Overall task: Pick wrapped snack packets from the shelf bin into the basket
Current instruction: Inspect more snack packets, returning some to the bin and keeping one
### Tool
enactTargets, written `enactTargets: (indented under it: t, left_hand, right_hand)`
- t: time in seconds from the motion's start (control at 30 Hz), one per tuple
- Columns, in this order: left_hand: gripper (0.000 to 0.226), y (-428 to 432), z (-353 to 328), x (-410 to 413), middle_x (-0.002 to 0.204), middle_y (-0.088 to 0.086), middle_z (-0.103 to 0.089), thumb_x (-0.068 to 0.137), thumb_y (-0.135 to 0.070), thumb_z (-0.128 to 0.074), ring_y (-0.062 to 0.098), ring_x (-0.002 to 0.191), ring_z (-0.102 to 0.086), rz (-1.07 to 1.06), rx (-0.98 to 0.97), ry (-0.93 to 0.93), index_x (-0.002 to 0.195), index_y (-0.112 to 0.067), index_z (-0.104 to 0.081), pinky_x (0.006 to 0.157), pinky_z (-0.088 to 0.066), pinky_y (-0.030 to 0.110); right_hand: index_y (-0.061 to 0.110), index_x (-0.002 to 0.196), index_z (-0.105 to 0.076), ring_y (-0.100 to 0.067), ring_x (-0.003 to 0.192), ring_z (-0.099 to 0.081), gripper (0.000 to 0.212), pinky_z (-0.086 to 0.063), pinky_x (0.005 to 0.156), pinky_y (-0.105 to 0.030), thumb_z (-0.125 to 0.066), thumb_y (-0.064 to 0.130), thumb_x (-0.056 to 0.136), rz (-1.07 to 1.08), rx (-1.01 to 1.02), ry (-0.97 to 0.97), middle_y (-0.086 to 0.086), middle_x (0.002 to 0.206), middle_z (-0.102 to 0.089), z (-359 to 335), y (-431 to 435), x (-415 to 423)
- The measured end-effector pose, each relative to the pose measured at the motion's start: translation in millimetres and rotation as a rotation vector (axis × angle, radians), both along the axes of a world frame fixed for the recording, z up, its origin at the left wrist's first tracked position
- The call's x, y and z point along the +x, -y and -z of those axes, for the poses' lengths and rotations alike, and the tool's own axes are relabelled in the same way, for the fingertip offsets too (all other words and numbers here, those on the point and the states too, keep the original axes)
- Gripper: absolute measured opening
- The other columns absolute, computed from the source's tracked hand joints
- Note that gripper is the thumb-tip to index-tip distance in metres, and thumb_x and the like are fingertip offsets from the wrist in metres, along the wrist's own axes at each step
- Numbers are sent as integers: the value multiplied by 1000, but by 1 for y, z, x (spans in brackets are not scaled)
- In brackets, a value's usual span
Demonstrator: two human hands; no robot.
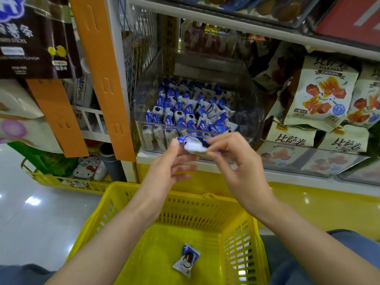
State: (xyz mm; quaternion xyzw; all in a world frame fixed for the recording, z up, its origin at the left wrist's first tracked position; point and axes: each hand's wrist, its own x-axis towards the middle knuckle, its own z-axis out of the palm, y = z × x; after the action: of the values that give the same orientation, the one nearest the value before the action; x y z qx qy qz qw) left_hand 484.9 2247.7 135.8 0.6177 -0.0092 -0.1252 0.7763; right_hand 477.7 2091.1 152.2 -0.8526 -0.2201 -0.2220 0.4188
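Observation:
A clear plastic shelf bin holds several blue-and-white wrapped snack packets. Just in front of the bin, above the basket, both hands hold one blue-and-white packet between them. My left hand pinches its left end with thumb and fingers. My right hand grips its right end. A yellow plastic basket sits below my forearms, with one wrapped packet lying on its floor.
Cream snack bags fill the shelf to the right of the bin. Orange hanging strips and a dark snack bag hang at left. A second yellow basket with goods stands on the shiny floor at left. A wire divider borders the bin's left side.

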Motion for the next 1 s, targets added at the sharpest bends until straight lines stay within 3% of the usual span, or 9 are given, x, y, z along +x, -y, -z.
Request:
enactTargets:
  t: [0.07,0.17,0.27,0.37,0.47,0.6,0.7,0.77,1.0]
  left_hand:
    - [50,-3,-3,0,101,2,-72,81,-51,-42,14,91,-67,-10,-99,9,108,-16,-65,80,-53,31]
    - [27,-6,-4,0,97,0,-72,87,-33,-54,11,90,-65,-108,-80,26,103,-16,-67,85,-47,37]
    - [19,-6,-2,1,97,-5,-72,92,-24,-52,11,93,-65,-164,-25,38,104,-22,-66,89,-46,39]
    - [22,-3,-1,0,101,-4,-72,94,-23,-49,13,97,-66,-123,-5,74,109,-22,-64,90,-48,36]
    - [19,-1,2,0,96,-8,-70,92,-24,-53,-1,88,-63,-123,96,171,108,-22,-61,74,-47,12]
    - [28,0,7,0,96,-11,-60,85,-21,-62,-8,80,-55,-235,303,324,103,-36,-46,68,-43,6]
    - [38,2,11,-4,103,-19,-52,78,-28,-69,-15,93,-49,-238,507,451,102,-40,-42,75,-38,1]
    - [43,3,14,-5,106,-19,-50,75,-32,-70,-19,98,-44,-232,589,508,109,-33,-44,77,-34,-2]
    - [41,-4,16,-3,121,-13,-52,88,-32,-56,-2,107,-49,-26,696,587,128,-27,-45,92,-39,13]
  right_hand:
    - [10,89,-65,-6,104,-49,13,-41,90,-17,-57,20,87,-49,-168,47,2,103,-56,2,-2,-3]
    - [9,93,-67,-10,107,-46,23,-36,92,-18,-53,27,87,-89,-337,77,-6,108,-58,3,-5,-4]
    - [19,106,-58,1,101,-50,24,-39,89,-10,-55,34,87,-23,-96,-116,6,107,-56,2,-11,-8]
    - [29,110,-48,-1,93,-59,21,-50,79,-16,-53,25,90,-5,265,-436,6,108,-59,1,-14,-5]
    - [24,114,-51,0,81,-64,24,-52,64,-14,-54,17,91,-47,476,-664,0,106,-65,0,-13,-1]
    - [32,107,-54,1,79,-64,23,-50,63,-14,-59,21,88,-2,547,-745,4,99,-69,0,-13,-1]
    - [30,94,-60,2,74,-63,13,-51,64,-16,-60,18,88,22,556,-722,7,91,-69,2,-15,0]
    - [23,94,-61,4,70,-64,11,-52,60,-14,-60,14,88,17,580,-729,6,87,-69,2,-16,0]
    - [7,111,-49,-2,68,-66,26,-54,56,-19,-59,14,88,23,583,-775,-3,94,-68,2,-15,-1]
